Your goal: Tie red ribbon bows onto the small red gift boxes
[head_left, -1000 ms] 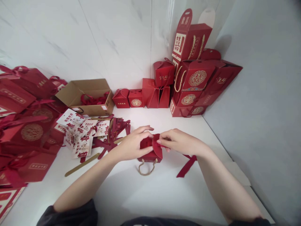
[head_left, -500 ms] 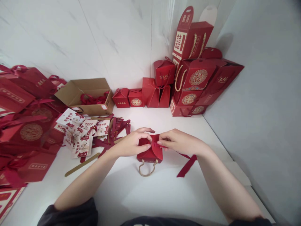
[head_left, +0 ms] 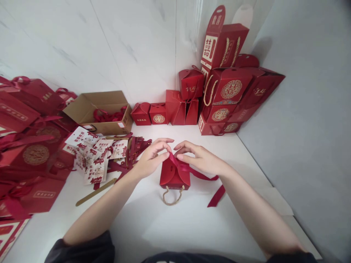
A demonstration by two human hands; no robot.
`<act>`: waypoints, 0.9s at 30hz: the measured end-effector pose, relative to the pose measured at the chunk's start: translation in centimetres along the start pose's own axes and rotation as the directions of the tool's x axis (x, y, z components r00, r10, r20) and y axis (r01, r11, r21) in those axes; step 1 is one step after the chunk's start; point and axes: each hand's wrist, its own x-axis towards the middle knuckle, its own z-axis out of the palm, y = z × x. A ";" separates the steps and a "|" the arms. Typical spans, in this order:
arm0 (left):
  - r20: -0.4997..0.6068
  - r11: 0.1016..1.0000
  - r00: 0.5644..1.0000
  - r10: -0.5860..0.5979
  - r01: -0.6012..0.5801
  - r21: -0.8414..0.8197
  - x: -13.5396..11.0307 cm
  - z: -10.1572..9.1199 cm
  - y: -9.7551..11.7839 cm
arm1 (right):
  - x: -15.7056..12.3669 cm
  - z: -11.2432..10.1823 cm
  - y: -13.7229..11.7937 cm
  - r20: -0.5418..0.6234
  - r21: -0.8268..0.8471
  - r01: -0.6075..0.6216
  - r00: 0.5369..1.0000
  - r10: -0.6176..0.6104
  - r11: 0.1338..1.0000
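A small red gift box [head_left: 174, 178] with folded-over top flaps stands on the white table in front of me, a twisted rope handle [head_left: 172, 202] hanging on its near side. Dark red ribbon [head_left: 201, 175] runs from the top of the box to the right, its tail lying on the table. Over the box's far left corner, my left hand [head_left: 154, 157] pinches the ribbon's upper end between thumb and forefinger. Opposite it, my right hand [head_left: 201, 157] hovers at the ribbon with thumb and curved fingers apart.
Left of the box lie printed cards [head_left: 94, 155], ribbon strips [head_left: 137, 148] and a gold strip [head_left: 95, 191]. A cardboard box [head_left: 101, 128] holds more ribbon. Red boxes are stacked at the left [head_left: 35, 155] and back right [head_left: 230, 89]; a wall [head_left: 309, 128] bounds the right.
Both hands have lifted off the box's flaps and moved slightly away from me. The ribbon end now rises above the box top in my left fingers; my right fingers have spread.
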 end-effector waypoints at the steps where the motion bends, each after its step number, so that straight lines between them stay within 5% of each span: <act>1: -0.011 0.998 1.000 0.010 -0.009 0.066 -0.3 -0.1 0.3 | 0.1 0.3 0.2 0.030 0.088 -0.003 1.000 0.000 0.996; 5: 0.028 0.918 1.000 0.013 -0.023 0.396 -1.9 -0.3 1.4 | 0.7 0.9 0.9 -0.045 0.338 0.053 0.998 -0.040 0.940; 9: 0.073 0.815 0.990 -0.124 0.059 0.576 -3.2 0.1 1.6 | 0.9 1.1 0.8 -0.139 0.424 0.140 0.986 -0.088 0.895; 20: 0.230 0.960 0.941 -0.246 0.205 0.189 -3.1 -2.2 1.5 | 0.5 2.8 0.3 -0.019 -0.032 0.085 0.996 -0.085 0.996; 27: 0.272 0.966 0.928 -0.257 0.236 0.106 -3.1 -2.5 1.6 | 0.6 2.8 0.3 -0.016 -0.068 0.118 0.993 -0.119 0.991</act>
